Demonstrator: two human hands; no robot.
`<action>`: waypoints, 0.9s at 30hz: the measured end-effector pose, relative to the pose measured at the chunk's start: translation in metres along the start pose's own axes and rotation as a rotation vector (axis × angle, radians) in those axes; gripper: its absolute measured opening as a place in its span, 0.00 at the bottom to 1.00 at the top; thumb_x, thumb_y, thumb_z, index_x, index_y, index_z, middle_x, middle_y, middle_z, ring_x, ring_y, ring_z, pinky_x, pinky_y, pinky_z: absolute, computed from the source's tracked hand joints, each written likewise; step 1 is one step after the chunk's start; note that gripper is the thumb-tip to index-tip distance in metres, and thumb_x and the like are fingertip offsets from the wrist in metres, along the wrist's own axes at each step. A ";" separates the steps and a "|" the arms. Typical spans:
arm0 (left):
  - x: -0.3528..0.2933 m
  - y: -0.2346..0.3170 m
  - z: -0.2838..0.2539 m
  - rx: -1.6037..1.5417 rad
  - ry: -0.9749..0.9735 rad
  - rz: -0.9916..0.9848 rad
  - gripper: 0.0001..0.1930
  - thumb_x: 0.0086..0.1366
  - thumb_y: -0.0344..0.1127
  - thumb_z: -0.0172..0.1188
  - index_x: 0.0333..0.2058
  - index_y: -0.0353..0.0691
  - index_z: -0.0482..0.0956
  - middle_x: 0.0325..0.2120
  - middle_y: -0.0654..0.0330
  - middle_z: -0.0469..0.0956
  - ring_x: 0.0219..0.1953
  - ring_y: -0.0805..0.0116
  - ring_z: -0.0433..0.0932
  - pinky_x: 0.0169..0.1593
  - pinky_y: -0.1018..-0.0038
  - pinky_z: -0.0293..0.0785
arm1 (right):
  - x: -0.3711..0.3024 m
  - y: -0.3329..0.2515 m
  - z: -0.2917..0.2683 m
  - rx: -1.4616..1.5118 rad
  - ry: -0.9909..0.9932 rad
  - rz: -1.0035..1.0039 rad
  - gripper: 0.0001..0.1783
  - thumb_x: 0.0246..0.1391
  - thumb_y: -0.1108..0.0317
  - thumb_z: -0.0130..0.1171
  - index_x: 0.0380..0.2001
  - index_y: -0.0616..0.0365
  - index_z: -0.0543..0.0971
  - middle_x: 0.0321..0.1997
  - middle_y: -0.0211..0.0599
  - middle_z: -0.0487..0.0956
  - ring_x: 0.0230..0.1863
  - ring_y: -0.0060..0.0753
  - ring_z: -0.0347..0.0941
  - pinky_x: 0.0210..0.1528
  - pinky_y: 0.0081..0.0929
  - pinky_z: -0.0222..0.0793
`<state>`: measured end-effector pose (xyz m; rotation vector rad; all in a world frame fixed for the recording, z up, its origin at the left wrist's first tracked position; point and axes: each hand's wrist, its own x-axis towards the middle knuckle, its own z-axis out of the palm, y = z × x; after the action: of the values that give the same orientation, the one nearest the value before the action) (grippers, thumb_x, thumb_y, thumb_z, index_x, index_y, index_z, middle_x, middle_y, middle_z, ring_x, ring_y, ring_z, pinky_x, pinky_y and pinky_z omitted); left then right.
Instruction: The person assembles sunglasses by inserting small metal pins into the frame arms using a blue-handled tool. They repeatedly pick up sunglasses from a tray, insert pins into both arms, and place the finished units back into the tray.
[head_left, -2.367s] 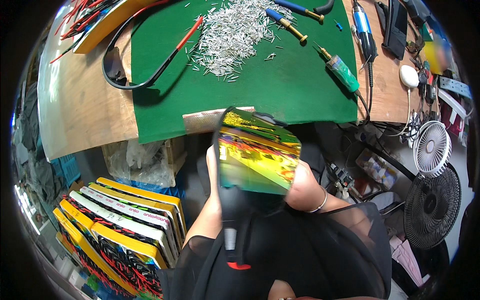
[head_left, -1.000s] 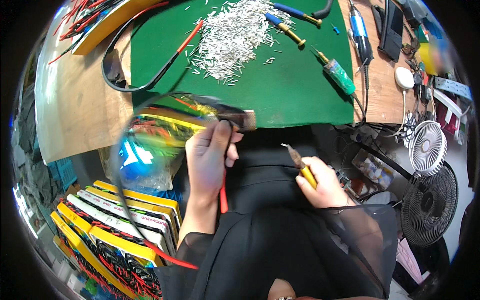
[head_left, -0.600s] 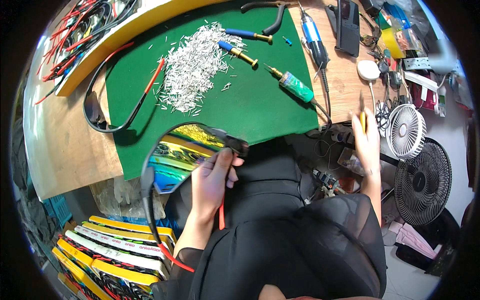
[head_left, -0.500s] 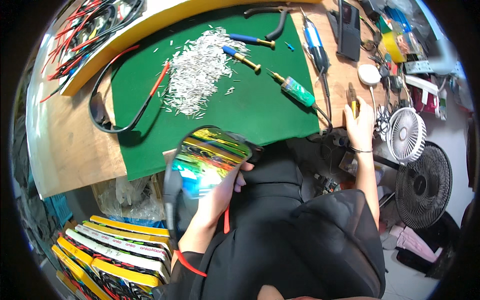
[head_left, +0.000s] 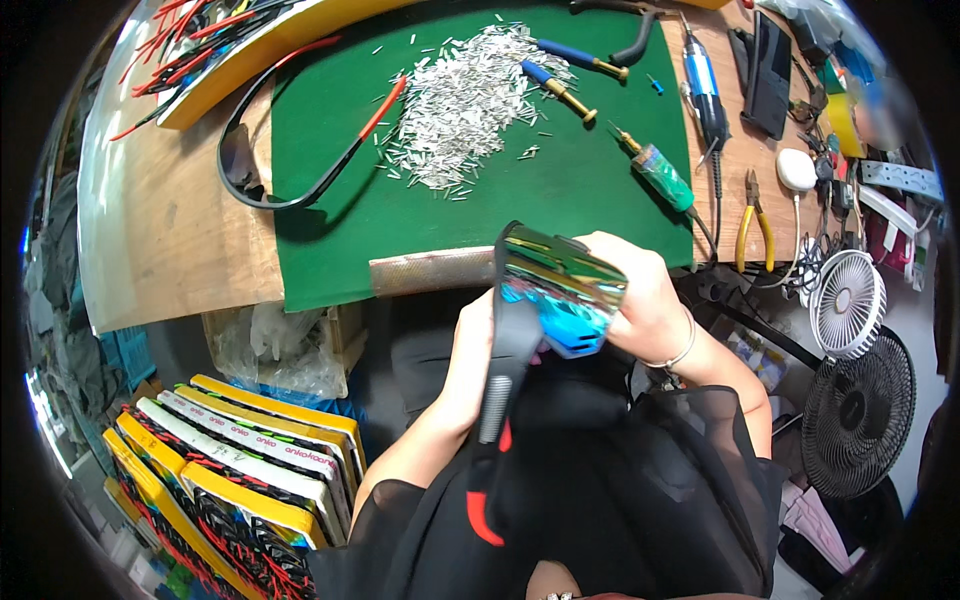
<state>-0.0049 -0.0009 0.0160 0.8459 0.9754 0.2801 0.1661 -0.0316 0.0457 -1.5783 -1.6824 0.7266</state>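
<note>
Both hands hold a pair of sunglasses (head_left: 560, 285) with mirrored lenses and a black frame, in front of the bench edge. My left hand (head_left: 472, 345) is closed at the frame's left side, beside a temple arm with a red tip; its fingers are partly hidden behind the glasses. Around the right end of the lenses, my right hand (head_left: 640, 300) is closed. Yellow-handled pliers (head_left: 755, 225) lie on the wood beyond the right hand. Another pair of sunglasses (head_left: 243, 165), with red temple tips, rests on the left of the green mat (head_left: 430, 230).
A heap of small whitish slivers (head_left: 455, 110) covers the mat's far middle, with two blue-handled screwdrivers (head_left: 560, 92) against it. To the right lie a green-gripped corded tool (head_left: 662, 178) and a blue corded tool (head_left: 704, 90). Fans (head_left: 846, 300) stand at right; yellow-edged trays (head_left: 260, 500) stand lower left.
My right hand has left the pliers, which now lie on the bench, and has come to the sunglasses. The glasses and my left hand have moved right. The whole view has shifted.
</note>
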 end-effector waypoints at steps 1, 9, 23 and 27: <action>-0.004 0.010 0.001 -0.123 -0.021 -0.034 0.05 0.61 0.31 0.51 0.32 0.35 0.72 0.22 0.64 0.74 0.23 0.79 0.73 0.26 0.84 0.69 | 0.003 0.000 0.001 0.000 0.069 -0.044 0.13 0.45 0.76 0.54 0.37 0.62 0.74 0.30 0.45 0.75 0.32 0.43 0.74 0.34 0.27 0.70; -0.013 0.001 -0.009 -0.303 -0.047 -0.126 0.13 0.65 0.32 0.45 0.46 0.35 0.69 0.29 0.59 0.77 0.13 0.85 0.60 0.16 0.89 0.55 | 0.008 0.001 0.012 0.196 -0.021 0.195 0.07 0.50 0.74 0.52 0.35 0.60 0.75 0.23 0.39 0.74 0.22 0.35 0.72 0.24 0.25 0.67; -0.006 0.007 0.005 -0.270 -0.028 -0.070 0.15 0.64 0.32 0.47 0.48 0.35 0.68 0.32 0.58 0.77 0.14 0.87 0.58 0.18 0.90 0.52 | 0.010 0.008 0.009 0.381 -0.024 0.424 0.08 0.51 0.75 0.51 0.35 0.65 0.74 0.25 0.39 0.75 0.19 0.25 0.73 0.21 0.19 0.68; -0.008 0.008 0.004 -0.242 -0.014 -0.100 0.15 0.64 0.32 0.48 0.48 0.35 0.69 0.32 0.57 0.77 0.14 0.87 0.58 0.18 0.90 0.52 | 0.010 0.008 0.007 0.472 -0.008 0.513 0.07 0.50 0.75 0.51 0.33 0.65 0.74 0.24 0.41 0.75 0.20 0.30 0.74 0.22 0.21 0.68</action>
<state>-0.0047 -0.0018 0.0282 0.5766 0.9461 0.2993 0.1652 -0.0202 0.0362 -1.6549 -0.9979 1.2794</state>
